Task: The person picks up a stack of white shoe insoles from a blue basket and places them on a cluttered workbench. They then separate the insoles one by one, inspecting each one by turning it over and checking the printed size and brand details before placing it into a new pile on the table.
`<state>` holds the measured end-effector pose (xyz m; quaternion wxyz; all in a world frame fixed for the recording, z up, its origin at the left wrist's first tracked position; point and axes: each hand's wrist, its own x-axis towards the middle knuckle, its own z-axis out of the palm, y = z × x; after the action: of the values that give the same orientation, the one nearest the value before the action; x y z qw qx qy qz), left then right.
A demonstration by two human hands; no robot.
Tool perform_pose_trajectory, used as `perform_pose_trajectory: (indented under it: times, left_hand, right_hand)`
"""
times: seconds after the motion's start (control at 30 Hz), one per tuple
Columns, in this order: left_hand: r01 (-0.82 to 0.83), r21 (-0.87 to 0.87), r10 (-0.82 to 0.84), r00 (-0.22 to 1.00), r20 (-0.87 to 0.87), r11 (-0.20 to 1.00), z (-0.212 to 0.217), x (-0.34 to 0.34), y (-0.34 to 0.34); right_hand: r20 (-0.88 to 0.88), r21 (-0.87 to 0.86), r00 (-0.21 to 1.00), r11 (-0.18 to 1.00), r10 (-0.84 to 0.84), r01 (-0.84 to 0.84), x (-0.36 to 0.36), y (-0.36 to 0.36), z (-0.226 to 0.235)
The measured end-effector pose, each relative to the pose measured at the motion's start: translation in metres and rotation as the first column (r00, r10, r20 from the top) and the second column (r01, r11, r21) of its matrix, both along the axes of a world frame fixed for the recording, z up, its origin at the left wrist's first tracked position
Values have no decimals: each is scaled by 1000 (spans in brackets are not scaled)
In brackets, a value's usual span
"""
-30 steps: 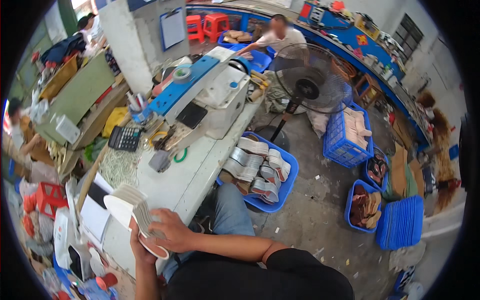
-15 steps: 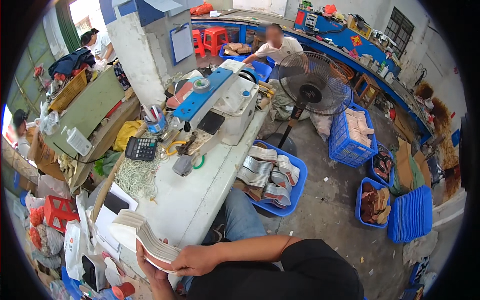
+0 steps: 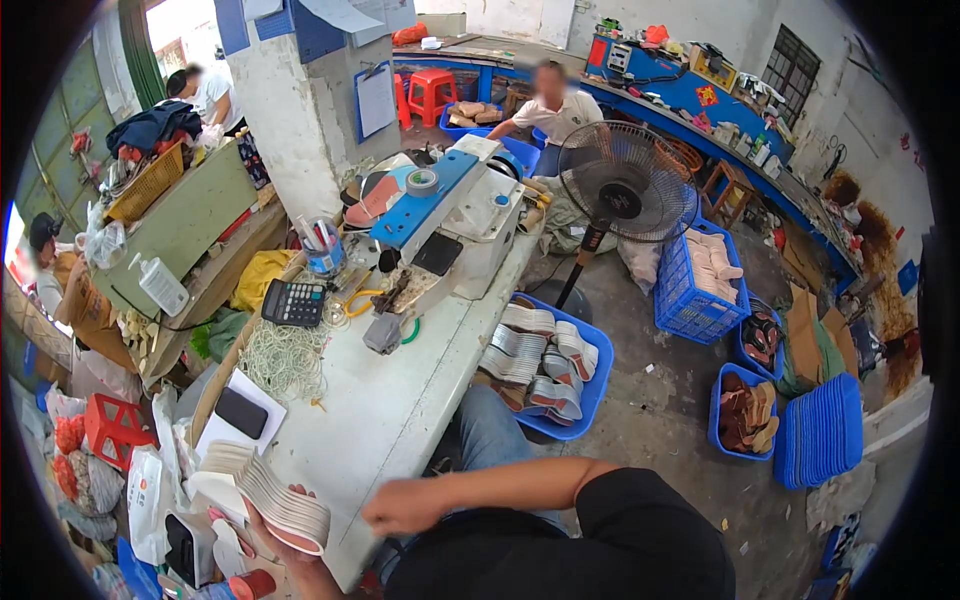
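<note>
My left hand [image 3: 283,545] is wrapped around a curved stack of pale insoles [image 3: 280,500], holding it over the near left part of the work table [image 3: 370,430]. Its fingertips show beyond the far side of the stack. The lowest insole has a reddish-brown patch by my palm. To the right, apart from the stack, my right hand [image 3: 400,505] hangs above the table's near edge. Its fingers are curled in and slightly blurred; whether they pinch anything is hidden. A dark phone [image 3: 241,412] lies on white paper just beyond the stack.
A machine with a blue top [image 3: 425,195], a calculator [image 3: 293,302] and tangled string [image 3: 280,360] occupy the table. Right of it stand a blue basin [image 3: 597,395] of insole stacks and a fan [image 3: 620,190]. One person [image 3: 560,115] sits at the back; two others are at left.
My right hand has let go of the insole stack and moved off to its right. My left hand has turned the stack and shifted it slightly left and down.
</note>
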<state>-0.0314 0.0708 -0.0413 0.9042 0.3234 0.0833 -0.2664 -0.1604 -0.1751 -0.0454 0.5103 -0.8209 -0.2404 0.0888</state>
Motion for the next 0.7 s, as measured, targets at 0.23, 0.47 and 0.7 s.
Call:
perform_pose_trajectory:
  times: [0.23,0.47,0.7]
  left_hand:
    - [5,22,-6,997,81,1000,-10,-15,2]
    - [126,75,-121,990,-69,989,-25,-28,-16]
    - [-255,559,163,964,209,789,-11,-50,-43]
  right_hand:
    - [-70,75,858,855,-508,513,147,-9,-48]
    - [156,330,377,408,-913,851,210,-64,-64]
    - [-298,103,860,881,-415,461,59,19,5]
